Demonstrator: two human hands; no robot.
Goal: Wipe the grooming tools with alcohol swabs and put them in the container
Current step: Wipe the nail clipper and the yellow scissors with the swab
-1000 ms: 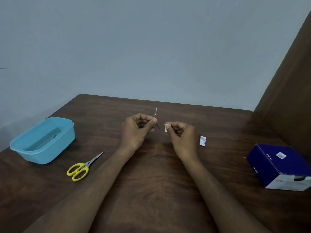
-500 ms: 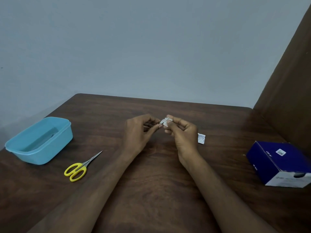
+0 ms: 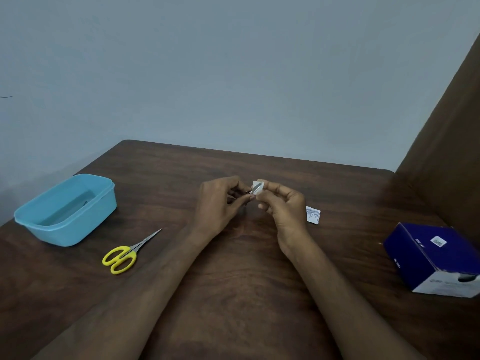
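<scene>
while one small tool gets its wipe, the scissors wait

while the left hand (image 3: 220,203) pinches a small metal tool (image 3: 255,189) at mid frame, the right hand (image 3: 281,203) presses a white swab (image 3: 258,187) around its bright tip. both sets of fingers are curled in tight; the left fingers (image 3: 241,201) grip the tool's near end and the right fingers (image 3: 270,188) fold the swab over the blade. what kind of tool it is i cannot tell, as most of it is hidden in the hands.

the tool looks thin, stiff and light, probably slick once wet with alcohol, and likely sharp at the tip, so it is best held by the blunt end while the swab runs along the metal. the swab is soft and limp and should wrap easily, though it may tear on an edge.

yellow-handled scissors (image 3: 124,254) lie on the brown surface (image 3: 233,294) at lower left, closed and untouched, just beside the blue container (image 3: 65,211) at left. something dark lies inside it, too dim to name. a torn white wrapper (image 3: 313,215) sits just right of the right hand, and a dark blue box (image 3: 436,258) stands at far right.
</scene>
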